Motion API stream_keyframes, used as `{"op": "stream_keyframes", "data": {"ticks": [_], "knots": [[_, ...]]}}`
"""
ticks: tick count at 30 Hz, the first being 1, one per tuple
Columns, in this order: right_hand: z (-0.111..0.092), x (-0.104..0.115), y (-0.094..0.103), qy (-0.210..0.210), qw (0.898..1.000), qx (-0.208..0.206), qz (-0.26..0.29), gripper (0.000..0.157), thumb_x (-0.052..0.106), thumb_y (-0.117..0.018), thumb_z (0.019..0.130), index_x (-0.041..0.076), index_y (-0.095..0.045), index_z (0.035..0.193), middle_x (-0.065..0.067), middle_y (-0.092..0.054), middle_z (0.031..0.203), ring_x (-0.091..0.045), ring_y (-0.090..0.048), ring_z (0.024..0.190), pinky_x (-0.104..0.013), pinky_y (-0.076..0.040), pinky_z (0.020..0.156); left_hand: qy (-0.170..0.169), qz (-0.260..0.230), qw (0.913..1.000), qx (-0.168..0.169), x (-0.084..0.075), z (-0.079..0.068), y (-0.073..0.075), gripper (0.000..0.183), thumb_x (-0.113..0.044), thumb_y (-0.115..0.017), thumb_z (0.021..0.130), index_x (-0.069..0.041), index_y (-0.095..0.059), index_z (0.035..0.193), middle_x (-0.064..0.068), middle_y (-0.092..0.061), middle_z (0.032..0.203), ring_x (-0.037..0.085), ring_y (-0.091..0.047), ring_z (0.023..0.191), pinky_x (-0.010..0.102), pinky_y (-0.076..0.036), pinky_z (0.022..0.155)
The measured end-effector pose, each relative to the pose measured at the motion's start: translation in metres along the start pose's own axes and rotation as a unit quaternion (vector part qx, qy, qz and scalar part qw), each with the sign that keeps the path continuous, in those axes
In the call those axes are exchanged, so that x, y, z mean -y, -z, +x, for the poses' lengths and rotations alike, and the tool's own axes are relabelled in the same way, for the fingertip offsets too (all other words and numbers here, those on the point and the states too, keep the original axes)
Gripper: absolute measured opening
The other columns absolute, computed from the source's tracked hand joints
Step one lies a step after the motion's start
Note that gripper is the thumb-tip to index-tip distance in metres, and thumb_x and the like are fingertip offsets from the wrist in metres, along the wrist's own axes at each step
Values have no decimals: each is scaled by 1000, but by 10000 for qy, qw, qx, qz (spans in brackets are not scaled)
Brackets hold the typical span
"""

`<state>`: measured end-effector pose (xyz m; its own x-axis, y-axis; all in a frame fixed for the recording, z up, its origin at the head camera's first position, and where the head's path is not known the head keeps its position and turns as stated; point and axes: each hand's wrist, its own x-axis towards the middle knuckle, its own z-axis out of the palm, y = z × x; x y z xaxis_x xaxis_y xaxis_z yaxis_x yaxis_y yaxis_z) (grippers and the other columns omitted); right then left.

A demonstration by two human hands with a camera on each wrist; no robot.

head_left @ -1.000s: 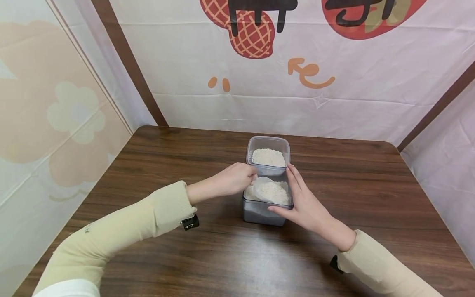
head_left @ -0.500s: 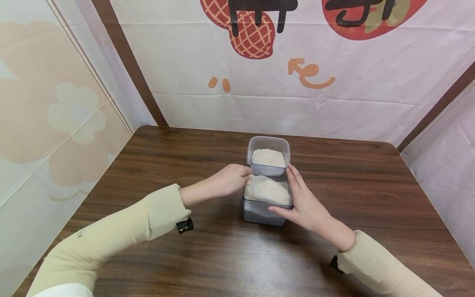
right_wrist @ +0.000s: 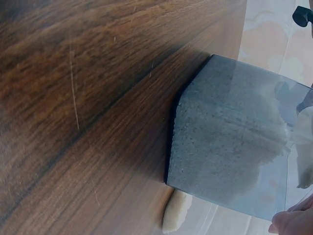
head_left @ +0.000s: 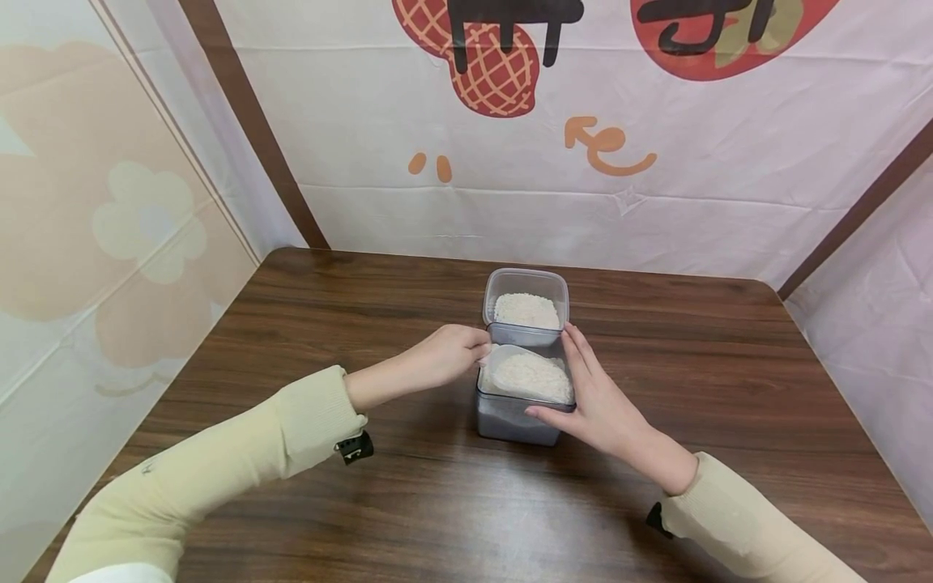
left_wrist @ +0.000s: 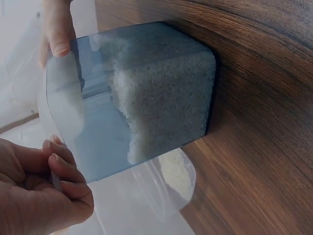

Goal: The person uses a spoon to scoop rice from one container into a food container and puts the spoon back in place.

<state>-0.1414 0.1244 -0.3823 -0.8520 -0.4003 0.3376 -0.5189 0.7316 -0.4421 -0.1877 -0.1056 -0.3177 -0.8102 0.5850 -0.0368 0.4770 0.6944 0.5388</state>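
Note:
A translucent blue-grey container (head_left: 513,425) full of rice stands on the table. My left hand (head_left: 445,358) pinches the handle of a clear plastic scoop (head_left: 503,355) at the container's left rim. The scoop's bowl is inside the opening, heaped with white rice (head_left: 535,374). In the left wrist view, the curled left fingers (left_wrist: 63,169) hold the thin handle beside the rim. My right hand (head_left: 605,405) steadies the container by its right side, thumb at the front rim and fingers along the far right corner. Only part of that right hand (right_wrist: 296,223) shows in the right wrist view.
Directly behind the container stands a clear square tub (head_left: 526,334) with some rice in it. The dark wooden table (head_left: 692,364) runs to a printed cloth wall (head_left: 510,210) at the back, with more cloth at both sides.
My left hand has drawn a little to the left, and the scoop has moved left with it, its rice now lying more level. My right hand has stayed on the container.

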Motion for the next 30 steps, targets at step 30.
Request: {"op": "stream_keyframes", "data": {"ticks": [30], "knots": [[-1, 1, 0, -15, 10000, 20, -46, 103, 46, -72, 73, -8, -17, 142, -18, -15, 149, -32, -27, 132, -45, -35, 99, 146, -630, 9977, -192, 6, -7, 9, 26, -10, -43, 95, -3, -53, 71, -3, -43, 59, 11, -40, 59, 25, -34, 58]]}}
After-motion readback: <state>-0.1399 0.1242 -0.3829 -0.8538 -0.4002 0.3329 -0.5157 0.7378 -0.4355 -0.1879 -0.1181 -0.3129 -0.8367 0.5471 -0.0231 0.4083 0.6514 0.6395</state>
